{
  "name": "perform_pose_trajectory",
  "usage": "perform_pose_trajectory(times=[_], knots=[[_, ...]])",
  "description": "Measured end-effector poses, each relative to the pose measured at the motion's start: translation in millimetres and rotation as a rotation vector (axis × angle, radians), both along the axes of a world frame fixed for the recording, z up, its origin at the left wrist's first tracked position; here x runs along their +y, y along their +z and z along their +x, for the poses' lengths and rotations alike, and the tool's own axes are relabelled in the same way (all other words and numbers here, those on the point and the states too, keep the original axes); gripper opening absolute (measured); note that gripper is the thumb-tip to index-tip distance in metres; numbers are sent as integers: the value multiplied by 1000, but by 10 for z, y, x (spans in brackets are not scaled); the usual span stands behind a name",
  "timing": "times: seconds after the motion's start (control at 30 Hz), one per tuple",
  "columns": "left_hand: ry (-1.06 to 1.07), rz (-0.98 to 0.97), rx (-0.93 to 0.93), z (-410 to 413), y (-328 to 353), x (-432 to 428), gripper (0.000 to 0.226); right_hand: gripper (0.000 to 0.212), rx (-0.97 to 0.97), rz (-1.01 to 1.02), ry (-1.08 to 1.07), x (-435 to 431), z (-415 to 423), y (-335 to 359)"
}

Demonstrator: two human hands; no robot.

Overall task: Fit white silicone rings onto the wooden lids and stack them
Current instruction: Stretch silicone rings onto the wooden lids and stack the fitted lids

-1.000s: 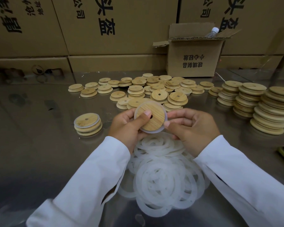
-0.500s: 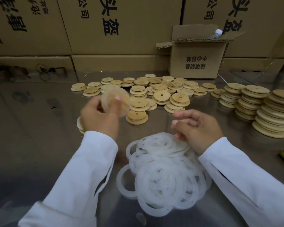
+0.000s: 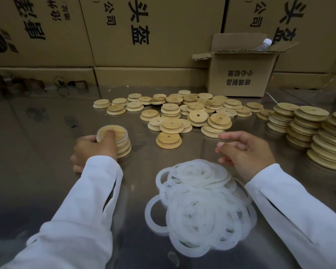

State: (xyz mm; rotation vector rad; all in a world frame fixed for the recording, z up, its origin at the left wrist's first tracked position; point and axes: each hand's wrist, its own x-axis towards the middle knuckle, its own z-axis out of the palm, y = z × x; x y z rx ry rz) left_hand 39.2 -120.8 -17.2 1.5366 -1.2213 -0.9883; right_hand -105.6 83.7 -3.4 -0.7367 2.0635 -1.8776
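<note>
My left hand (image 3: 94, 150) rests on a short stack of ringed wooden lids (image 3: 122, 142) at the left, thumb pressed on the top lid (image 3: 117, 131), which carries a white ring. My right hand (image 3: 244, 150) hovers over the far edge of a heap of white silicone rings (image 3: 200, 206), fingers loosely curled and holding nothing. Loose bare wooden lids (image 3: 182, 113) with centre holes lie scattered behind, the nearest lid (image 3: 169, 140) between my hands.
Tall stacks of wooden lids (image 3: 318, 136) stand at the right. A small open cardboard box (image 3: 241, 74) with a plastic bottle (image 3: 264, 44) in it sits at the back. Large cartons (image 3: 144, 35) wall the rear of the shiny metal table (image 3: 37, 171).
My left hand carried the ringed lid from the centre out to the left and set it on the stack there. My right hand let go of it and stayed above the rings.
</note>
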Motion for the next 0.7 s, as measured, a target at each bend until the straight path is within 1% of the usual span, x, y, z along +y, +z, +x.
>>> perform_pose_trajectory(times=[0.07, 0.1, 0.2, 0.23, 0.3, 0.37, 0.4, 0.47, 0.53, 0.6, 0.67, 0.7], knots=[[-22, 19, -135, -11, 28, 9, 36, 17, -6, 10, -1, -4, 7, -1], [-21, 21, -163, -17, 37, 21, 38, 17, -8, 18, -1, -5, 11, 7], [19, -49, -120, -54, 70, 82, 33, 16, -11, 37, 28, 10, 27, 68], [33, -120, -90, -71, 75, 103, 32, 17, -11, 30, 48, 14, 37, 98], [-7, -344, -10, -130, 82, 176, 28, 16, 33, 12, 104, -2, 73, 167], [-152, -582, 99, -206, 86, 332, 16, 15, 133, 23, 185, -78, 117, 238], [-240, -665, 125, -245, 74, 428, 13, 14, 180, 45, 223, -147, 130, 269], [-415, -742, 115, -324, -10, 554, 14, 10, 262, 144, 272, -348, 118, 303], [-563, -662, 117, -401, -113, 596, 22, 7, 350, 320, 277, -599, 49, 291], [-653, -495, 92, -454, -177, 559, 29, 11, 455, 570, 278, -844, -39, 273], [-662, -363, 65, -468, -212, 510, 29, 24, 520, 806, 300, -1030, -103, 256], [-648, -328, 88, -466, -225, 493, 30, 34, 540, 889, 308, -1102, -129, 248]])
